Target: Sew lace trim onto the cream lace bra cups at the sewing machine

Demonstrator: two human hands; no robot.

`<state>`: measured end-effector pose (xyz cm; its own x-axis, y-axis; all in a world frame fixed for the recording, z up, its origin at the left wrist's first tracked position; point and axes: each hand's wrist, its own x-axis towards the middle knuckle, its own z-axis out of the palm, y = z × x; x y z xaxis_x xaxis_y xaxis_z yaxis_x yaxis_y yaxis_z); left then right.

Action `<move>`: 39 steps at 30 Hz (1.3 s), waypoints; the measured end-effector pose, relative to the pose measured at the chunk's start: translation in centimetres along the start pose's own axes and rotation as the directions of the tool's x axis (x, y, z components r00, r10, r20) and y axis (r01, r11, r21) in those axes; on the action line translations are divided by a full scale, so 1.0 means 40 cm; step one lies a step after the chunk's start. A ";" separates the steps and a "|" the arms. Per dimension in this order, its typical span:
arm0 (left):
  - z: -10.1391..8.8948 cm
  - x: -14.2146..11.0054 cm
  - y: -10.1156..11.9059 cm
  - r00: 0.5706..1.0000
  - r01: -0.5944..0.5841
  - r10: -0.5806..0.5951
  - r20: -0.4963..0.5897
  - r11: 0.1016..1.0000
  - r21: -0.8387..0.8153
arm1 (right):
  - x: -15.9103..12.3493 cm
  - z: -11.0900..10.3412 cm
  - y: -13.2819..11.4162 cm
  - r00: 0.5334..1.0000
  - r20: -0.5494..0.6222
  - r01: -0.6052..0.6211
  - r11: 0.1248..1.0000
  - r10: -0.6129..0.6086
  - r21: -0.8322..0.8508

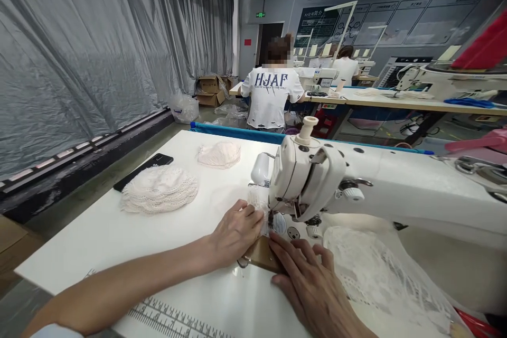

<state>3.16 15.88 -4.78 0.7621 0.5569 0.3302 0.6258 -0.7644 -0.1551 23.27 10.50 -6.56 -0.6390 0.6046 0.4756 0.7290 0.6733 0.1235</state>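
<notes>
My left hand (240,229) is closed on a piece of white lace fabric (258,198), just left of the needle of a white sewing machine (380,179). The fabric runs back from my fingers beside the machine head; its part under the fingers is hidden. Palm down, my right hand (309,274) lies with fingers stretched toward the needle. Its index fingertip is close to the needle, and the fingers rest by a brown flat piece (265,254) in front of the machine foot. A metal ring-like part shows by that piece's left end.
On the white table (190,253) are a stack of lace pieces (160,188), a smaller pale stack (219,154) and a black phone (158,161). More white lace (372,261) lies right of my right hand. A person (273,90) sits ahead, facing away.
</notes>
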 end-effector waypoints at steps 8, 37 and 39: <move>-0.038 -0.027 -0.057 0.995 0.098 -0.101 0.003 0.958 -0.269 | -0.004 0.001 0.008 1.000 0.003 0.004 1.000 -0.004 -0.008; -0.159 -0.388 0.221 0.973 0.033 -0.082 -0.218 0.975 -0.222 | -0.028 -0.118 -0.329 0.994 0.100 -0.013 0.873 -0.041 0.488; -0.207 -0.390 0.240 0.973 0.203 -0.229 0.017 0.829 -0.522 | -0.043 -0.165 -0.322 0.957 0.289 -0.178 0.758 -0.014 0.628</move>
<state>-4.10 -2.85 -3.69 0.6016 0.7222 0.3414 0.5870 -0.6895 0.4243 16.61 -2.05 -3.22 -0.6931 0.6919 0.2022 0.5117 0.6699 -0.5379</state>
